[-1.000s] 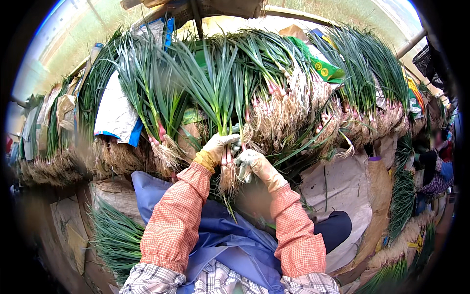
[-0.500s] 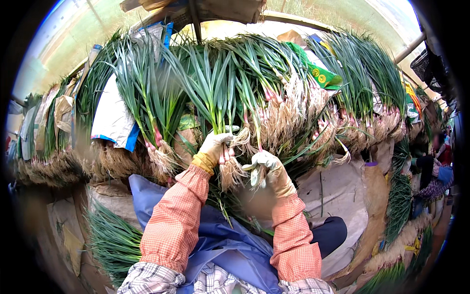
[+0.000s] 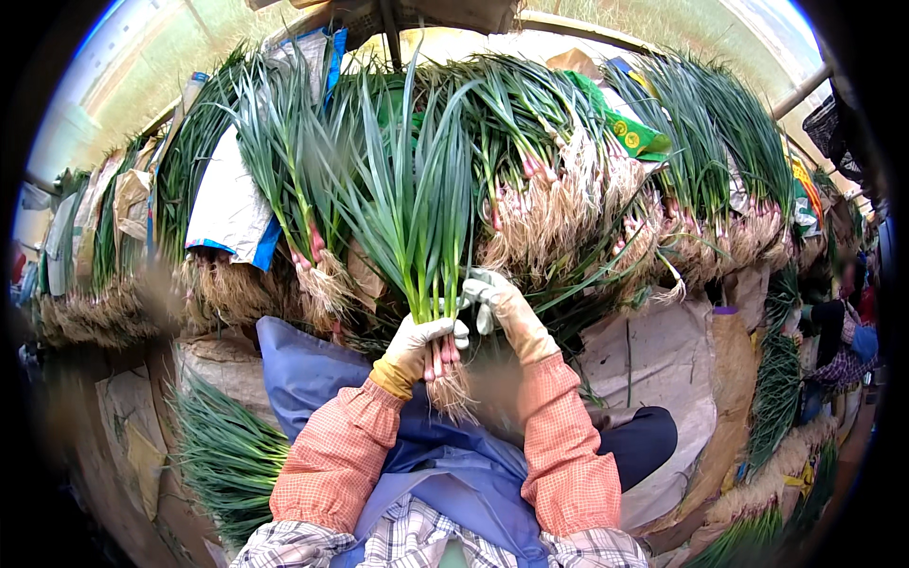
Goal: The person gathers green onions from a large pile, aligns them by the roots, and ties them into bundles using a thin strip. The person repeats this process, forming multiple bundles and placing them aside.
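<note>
My gloved left hand (image 3: 421,343) is closed round the lower stems of a bunch of green garlic (image 3: 417,222). The long flat leaves fan upward, while pinkish bulbs and pale stringy roots (image 3: 450,390) hang below the fist. Just right of the stems is my gloved right hand (image 3: 502,308), its fingers bent and apart, with nothing plainly between them. Whether its fingertips touch the bunch I cannot tell. Behind both hands lies a heap of more green garlic (image 3: 559,208), bulbs and tangled roots toward me.
A blue apron (image 3: 312,379) covers my lap. Another pile of green leaves (image 3: 222,464) lies at lower left. White sacking (image 3: 653,388) spreads on the right beside my dark-clad knee (image 3: 644,445). White and blue bags (image 3: 232,204) lie among the heaps. Another person (image 3: 843,346) is at far right.
My left hand has drawn the bunch down toward me, and the bunch looks fuller. My right hand has moved up beside it; the single stalk it held is no longer seen there.
</note>
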Tool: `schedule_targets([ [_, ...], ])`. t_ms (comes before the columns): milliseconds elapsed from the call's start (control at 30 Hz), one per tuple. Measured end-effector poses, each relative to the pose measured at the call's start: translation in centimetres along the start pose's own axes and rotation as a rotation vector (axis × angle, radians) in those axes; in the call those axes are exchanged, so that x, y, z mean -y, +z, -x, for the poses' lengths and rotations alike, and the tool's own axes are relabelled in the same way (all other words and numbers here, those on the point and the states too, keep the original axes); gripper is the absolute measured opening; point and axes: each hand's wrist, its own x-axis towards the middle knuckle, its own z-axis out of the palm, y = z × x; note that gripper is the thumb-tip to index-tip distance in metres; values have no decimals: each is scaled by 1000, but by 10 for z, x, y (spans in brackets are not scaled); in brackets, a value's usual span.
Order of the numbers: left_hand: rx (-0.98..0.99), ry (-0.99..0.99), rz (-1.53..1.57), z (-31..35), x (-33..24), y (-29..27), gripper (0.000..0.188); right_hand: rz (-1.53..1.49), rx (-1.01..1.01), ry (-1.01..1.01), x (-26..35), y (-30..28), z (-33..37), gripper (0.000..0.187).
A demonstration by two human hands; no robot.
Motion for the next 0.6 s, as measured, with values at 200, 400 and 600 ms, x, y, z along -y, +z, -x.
schedule_targets([
  [200, 25, 45, 5, 14, 1, 8, 17, -174, -155, -202, -27, 28, -15, 17],
  [400, -60, 171, 96, 0, 13, 32, 24, -824, -163, -301, -46, 30, 5, 19],
  [600, -36, 503, 165, 12, -28, 30, 46, -766, -266, -543, 35, -5, 1, 28],
])
